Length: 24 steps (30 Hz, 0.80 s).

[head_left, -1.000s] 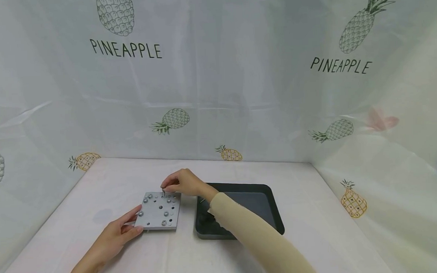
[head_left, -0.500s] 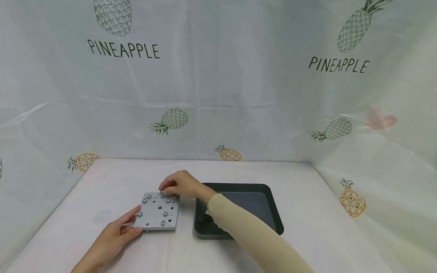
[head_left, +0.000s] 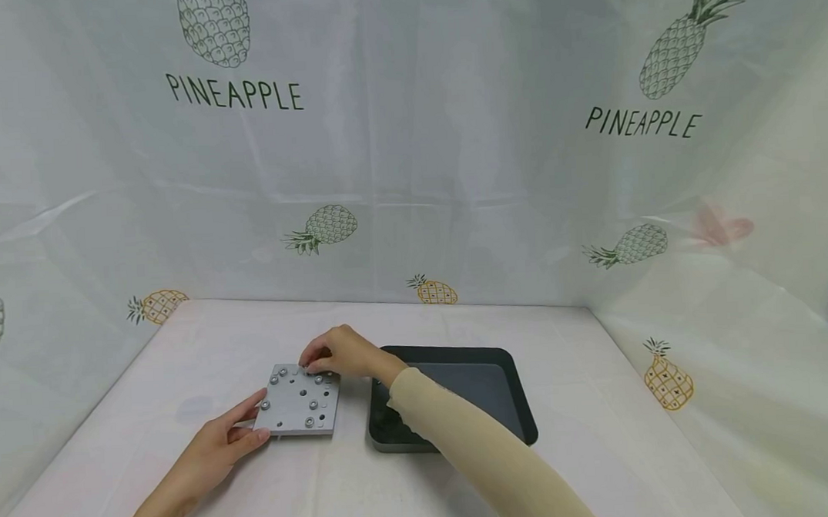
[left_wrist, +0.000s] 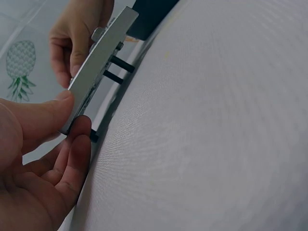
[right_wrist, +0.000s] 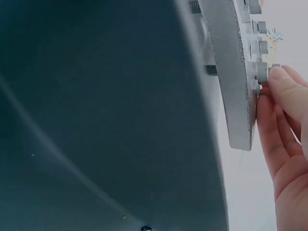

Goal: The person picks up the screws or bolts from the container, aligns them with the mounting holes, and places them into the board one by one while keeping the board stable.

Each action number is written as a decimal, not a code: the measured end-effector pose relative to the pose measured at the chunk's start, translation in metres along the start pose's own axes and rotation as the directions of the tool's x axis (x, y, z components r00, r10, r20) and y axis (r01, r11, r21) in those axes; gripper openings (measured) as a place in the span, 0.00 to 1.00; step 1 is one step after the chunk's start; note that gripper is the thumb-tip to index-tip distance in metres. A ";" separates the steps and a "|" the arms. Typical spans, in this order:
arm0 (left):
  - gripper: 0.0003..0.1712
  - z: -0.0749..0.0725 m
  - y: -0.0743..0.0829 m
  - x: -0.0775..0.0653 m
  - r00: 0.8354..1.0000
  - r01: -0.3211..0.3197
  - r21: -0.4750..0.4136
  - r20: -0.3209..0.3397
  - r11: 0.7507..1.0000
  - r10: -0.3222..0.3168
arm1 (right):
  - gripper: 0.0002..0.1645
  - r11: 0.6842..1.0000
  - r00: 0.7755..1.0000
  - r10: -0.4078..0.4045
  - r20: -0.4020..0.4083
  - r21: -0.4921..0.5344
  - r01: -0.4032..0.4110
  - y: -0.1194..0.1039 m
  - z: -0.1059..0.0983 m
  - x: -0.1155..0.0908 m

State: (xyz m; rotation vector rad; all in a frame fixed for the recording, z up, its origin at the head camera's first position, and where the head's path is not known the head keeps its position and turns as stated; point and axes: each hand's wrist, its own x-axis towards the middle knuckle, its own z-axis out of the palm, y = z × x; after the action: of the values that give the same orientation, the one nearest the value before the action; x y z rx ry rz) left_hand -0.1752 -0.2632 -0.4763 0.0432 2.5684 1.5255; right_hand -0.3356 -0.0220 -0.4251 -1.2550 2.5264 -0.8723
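Observation:
A square silver metal plate (head_left: pixel 292 410) with several holes and socket-head bolts (head_left: pixel 313 404) stands slightly above the table. My left hand (head_left: pixel 214 451) grips its left edge, thumb and fingers on opposite faces in the left wrist view. Bolt shanks (left_wrist: pixel 122 64) stick out under the plate there. At the far edge of the plate, my right hand (head_left: pixel 346 351) pinches a bolt between thumb and fingers; the fingertips sit right at the plate's upper face and mostly hide it. More bolt heads (right_wrist: pixel 263 47) line that face in the right wrist view.
A dark rectangular tray (head_left: pixel 509 362) lies to the right of the plate, partly under my right forearm. One small dark screw (right_wrist: pixel 147 228) shows inside it. A pale cloth covers the table (head_left: pixel 355 492), and a pineapple-print curtain (head_left: pixel 410 158) hangs behind.
My right hand has come down slightly toward the plate and a little left, and the bolt it pinches has sunk lower into the plate. The left hand keeps its grip.

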 end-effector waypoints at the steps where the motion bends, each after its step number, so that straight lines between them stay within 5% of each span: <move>1: 0.46 0.000 0.000 0.000 1.000 -0.001 0.002 -0.001 1.000 0.001 | 0.09 1.000 1.000 0.001 0.003 -0.001 -0.001 0.000 0.000 0.000; 13: 0.47 0.000 0.000 0.000 1.000 0.005 -0.009 0.001 1.000 -0.005 | 0.10 1.000 1.000 -0.006 0.021 -0.016 0.007 0.000 -0.002 -0.002; 24: 0.47 0.000 0.000 -0.001 1.000 -0.011 0.011 -0.007 1.000 0.011 | 0.14 0.999 1.000 -0.021 0.005 -0.046 0.021 0.003 -0.039 -0.031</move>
State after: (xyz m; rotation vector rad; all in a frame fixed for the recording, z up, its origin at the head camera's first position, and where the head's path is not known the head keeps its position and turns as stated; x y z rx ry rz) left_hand -0.1743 -0.2636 -0.4763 0.0538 2.5860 1.5182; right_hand -0.3344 0.0196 -0.3985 -1.2977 2.5477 -0.8197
